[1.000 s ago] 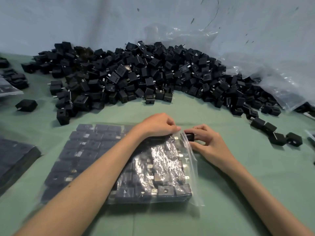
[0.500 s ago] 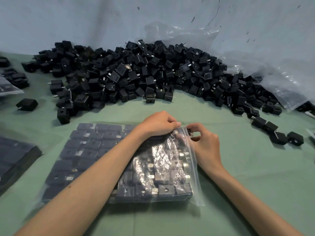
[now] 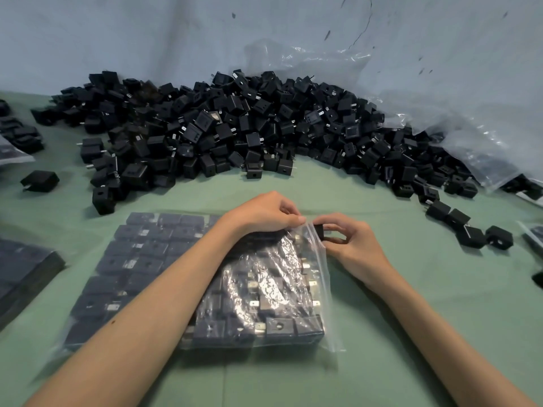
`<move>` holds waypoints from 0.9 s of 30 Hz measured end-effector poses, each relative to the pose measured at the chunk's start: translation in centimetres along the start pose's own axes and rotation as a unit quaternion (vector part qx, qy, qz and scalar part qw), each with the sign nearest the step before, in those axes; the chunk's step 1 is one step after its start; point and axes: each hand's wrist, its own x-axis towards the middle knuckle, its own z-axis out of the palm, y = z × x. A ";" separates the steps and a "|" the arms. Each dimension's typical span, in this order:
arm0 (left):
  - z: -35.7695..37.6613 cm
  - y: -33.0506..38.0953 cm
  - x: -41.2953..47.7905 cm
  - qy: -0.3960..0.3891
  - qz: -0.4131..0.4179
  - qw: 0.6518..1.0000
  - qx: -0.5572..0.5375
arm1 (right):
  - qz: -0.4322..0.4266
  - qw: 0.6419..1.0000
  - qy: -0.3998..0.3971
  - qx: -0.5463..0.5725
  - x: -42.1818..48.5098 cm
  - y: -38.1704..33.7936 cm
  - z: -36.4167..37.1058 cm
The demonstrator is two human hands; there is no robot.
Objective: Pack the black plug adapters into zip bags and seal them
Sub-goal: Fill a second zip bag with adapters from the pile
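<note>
A clear zip bag [image 3: 273, 289] lies flat in front of me, filled with rows of black plug adapters. My left hand [image 3: 264, 214] rests on the bag's far right corner and pinches the plastic of its open edge. My right hand [image 3: 352, 245] sits just outside that edge, its fingers curled round one black adapter [image 3: 320, 232] at the bag's mouth. A big heap of loose black adapters [image 3: 235, 133] stretches across the far side of the green table [image 3: 440, 304].
A large crumpled clear plastic bag [image 3: 470, 136] lies behind the heap on the right. Loose adapters [image 3: 470, 230] sit at the right, one adapter [image 3: 39, 180] at the left. Filled bags [image 3: 23, 271] lie at the left edge. A blue-grey wall backs the table.
My right hand has drawn closer to the bag's far corner and turned, bringing the adapter to the mouth. My left hand has stayed on the corner, fingers lifting the plastic edge.
</note>
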 end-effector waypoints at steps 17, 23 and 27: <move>0.4 0.1 0.0 0.066 -0.008 0.998 0.016 | -0.030 0.990 0.071 -0.117 -0.1 -0.5 1.9; 0.6 0.0 0.1 0.085 -0.005 0.996 0.024 | 0.011 0.996 0.033 -0.087 0.2 -0.8 1.5; 0.7 0.0 0.3 0.091 -0.003 0.996 0.016 | 0.022 0.999 0.014 -0.045 0.4 -0.8 0.5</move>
